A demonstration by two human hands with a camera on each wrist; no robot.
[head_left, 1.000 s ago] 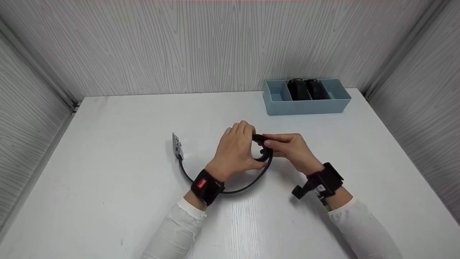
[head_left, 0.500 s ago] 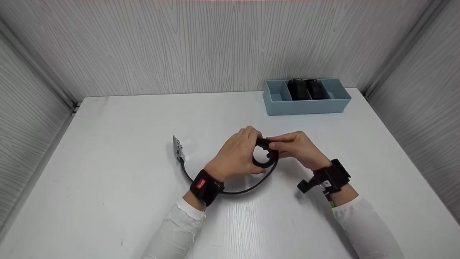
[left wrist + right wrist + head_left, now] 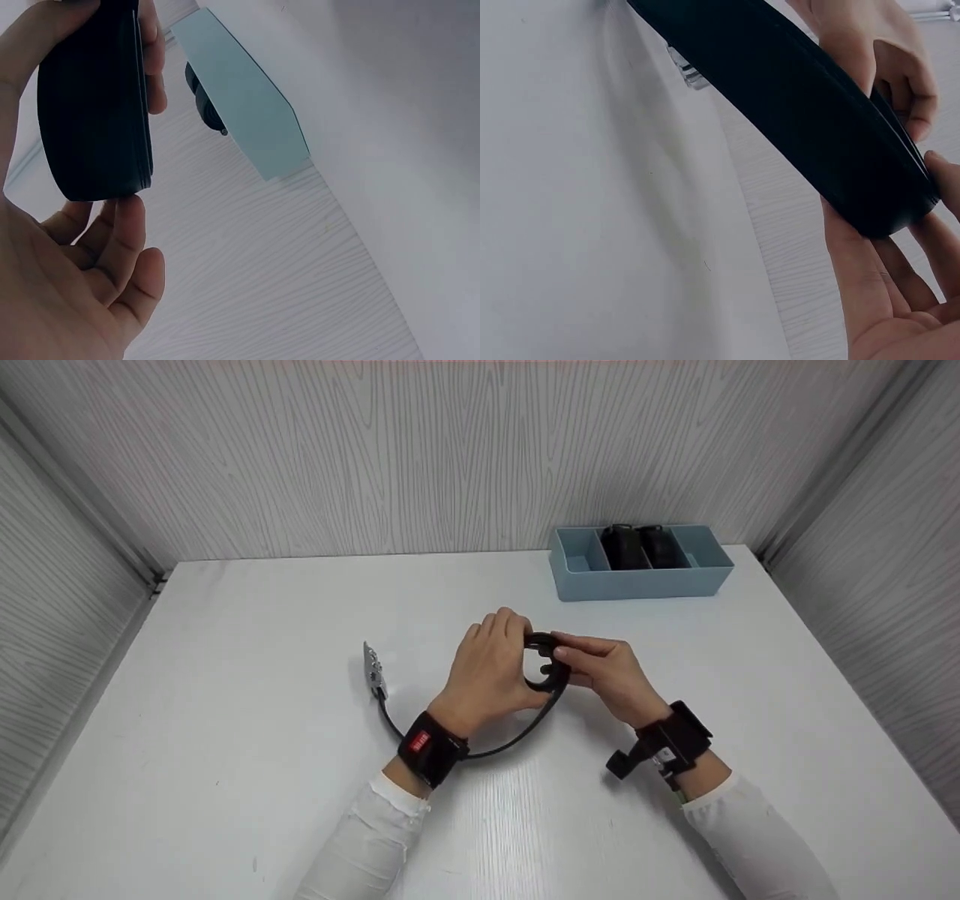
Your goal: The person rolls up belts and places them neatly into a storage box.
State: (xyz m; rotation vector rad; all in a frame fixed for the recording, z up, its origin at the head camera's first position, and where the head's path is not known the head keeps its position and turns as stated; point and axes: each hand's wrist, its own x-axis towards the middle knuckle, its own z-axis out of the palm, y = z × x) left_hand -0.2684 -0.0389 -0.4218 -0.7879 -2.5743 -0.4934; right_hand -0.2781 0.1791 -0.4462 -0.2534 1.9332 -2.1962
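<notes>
A black belt (image 3: 559, 679) is wound into a roll between the two hands, its loose strap curving below the left wrist to a silver buckle (image 3: 373, 669). My left hand (image 3: 487, 675) curls round the left side of the roll, fingers over the top and thumb at the bottom. On the opposite side, my right hand (image 3: 611, 675) pinches the roll with thumb and fingers. The wide flat face of the belt (image 3: 97, 112) fills much of the left wrist view. In the right wrist view, the buckle (image 3: 686, 69) shows behind the strap.
A light blue divided box (image 3: 645, 585) stands at the back right of the white table (image 3: 262, 810). Two black rolled items (image 3: 624, 547) sit in its middle compartments. A grey wood-grain panel (image 3: 450, 457) rises behind the table.
Both hands and the roll first shifted slightly right and toward the person, then back left and away. The right wrist has turned a little. The buckle has barely moved.
</notes>
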